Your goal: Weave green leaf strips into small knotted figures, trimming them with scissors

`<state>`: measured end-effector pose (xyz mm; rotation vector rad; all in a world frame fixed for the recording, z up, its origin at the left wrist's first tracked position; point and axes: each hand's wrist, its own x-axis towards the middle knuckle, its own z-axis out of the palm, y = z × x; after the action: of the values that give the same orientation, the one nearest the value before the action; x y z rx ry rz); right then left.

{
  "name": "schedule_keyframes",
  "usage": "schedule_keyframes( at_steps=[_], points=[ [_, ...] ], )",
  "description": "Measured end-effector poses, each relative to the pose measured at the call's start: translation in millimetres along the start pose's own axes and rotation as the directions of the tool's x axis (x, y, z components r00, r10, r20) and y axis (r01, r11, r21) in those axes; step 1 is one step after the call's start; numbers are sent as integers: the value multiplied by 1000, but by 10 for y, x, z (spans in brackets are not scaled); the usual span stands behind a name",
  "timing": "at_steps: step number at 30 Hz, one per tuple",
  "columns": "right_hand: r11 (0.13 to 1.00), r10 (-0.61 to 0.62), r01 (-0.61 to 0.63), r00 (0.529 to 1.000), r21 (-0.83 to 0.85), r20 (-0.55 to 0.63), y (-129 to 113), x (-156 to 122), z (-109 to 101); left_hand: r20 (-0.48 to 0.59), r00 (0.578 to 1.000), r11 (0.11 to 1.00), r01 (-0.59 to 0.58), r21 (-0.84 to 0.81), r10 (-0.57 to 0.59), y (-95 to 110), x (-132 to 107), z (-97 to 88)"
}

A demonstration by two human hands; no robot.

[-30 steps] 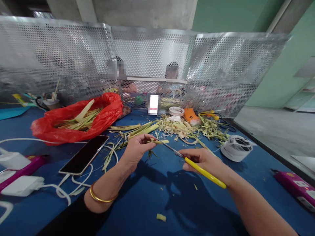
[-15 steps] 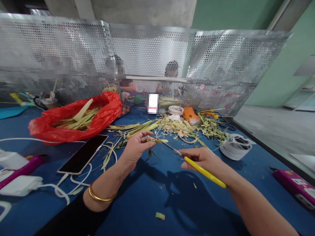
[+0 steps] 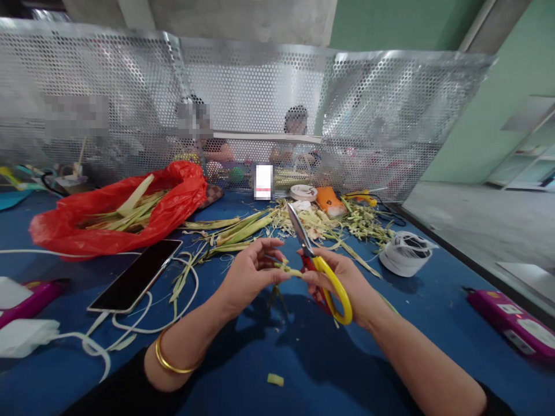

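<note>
Pinched between the fingertips and thumb of my left hand (image 3: 249, 270) is a small piece of pale plant strip (image 3: 286, 268), with dark green strands dangling below it. My right hand (image 3: 347, 277) holds a pair of scissors (image 3: 300, 230) with yellow and red handles, the blades pointing up and away and looking closed. The thumb and finger of that hand also touch the strip's right end. Beyond both hands lie long dried husk strips (image 3: 247, 228), a heap of pale shreds and a clump of green sprigs (image 3: 368, 222).
At left are a red plastic bag (image 3: 186, 179) of dried leaves, a phone (image 3: 136, 277) and white cables. A white roll (image 3: 403, 257) and a purple device (image 3: 511, 318) lie at right. Behind a perforated partition (image 3: 260, 75) are people. A small scrap (image 3: 276, 379) lies in front.
The scissors have swung from pointing at the strip to pointing upward, away from it. My right hand has come in to the left and now touches the strip's end.
</note>
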<state>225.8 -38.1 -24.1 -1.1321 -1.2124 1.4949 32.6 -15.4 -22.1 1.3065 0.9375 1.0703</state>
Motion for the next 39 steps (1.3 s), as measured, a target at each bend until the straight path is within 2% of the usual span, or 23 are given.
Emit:
schedule_keyframes(
  at_steps=[2,5,13,15,18,20,22,24,25,26,29,31,34,39],
  points=[
    [999,39,-39,998,13,56,43,-8,45,77,997,999,-13,35,10,-1,-40,52],
    [998,55,-58,992,27,116,97,-18,67,112,993,996,-35,76,27,-9,-61,81],
    [999,29,-30,995,10,91,45,-39,84,140,989,992,-69,103,54,-45,-44,73],
    [999,8,-10,998,47,58,44,-35,89,68,994,986,-98,131,90,-53,-29,66],
    [990,-44,50,998,134,-46,55,-25,87,-187,971,981,-123,152,151,-100,12,35],
    [977,-80,99,991,187,-107,59,-20,83,-365,925,990,-66,122,107,-153,35,18],
    [965,-106,136,984,224,-144,59,-17,85,-425,905,998,36,53,-10,-198,34,27],
    [959,-122,159,979,236,-164,59,-19,98,-346,928,991,136,-19,-134,-208,6,72],
    [960,-124,161,978,229,-169,60,-22,109,-287,945,987,154,-43,-160,-198,-16,104],
    [964,-124,160,977,214,-172,63,-27,122,-219,963,988,146,-58,-155,-179,-39,139],
    [979,-107,134,980,157,-170,86,-41,168,-120,987,992,95,-87,-105,-114,-99,222],
    [986,-89,107,986,129,-141,109,-47,194,-95,989,987,100,-124,-112,-92,-118,244],
    [993,-80,86,993,75,-88,120,-47,202,-96,978,961,161,-225,-187,-106,-116,229],
    [966,-141,130,989,-221,-33,3,-72,63,-160,953,919,188,-346,-255,-138,-66,136]
  ],
)
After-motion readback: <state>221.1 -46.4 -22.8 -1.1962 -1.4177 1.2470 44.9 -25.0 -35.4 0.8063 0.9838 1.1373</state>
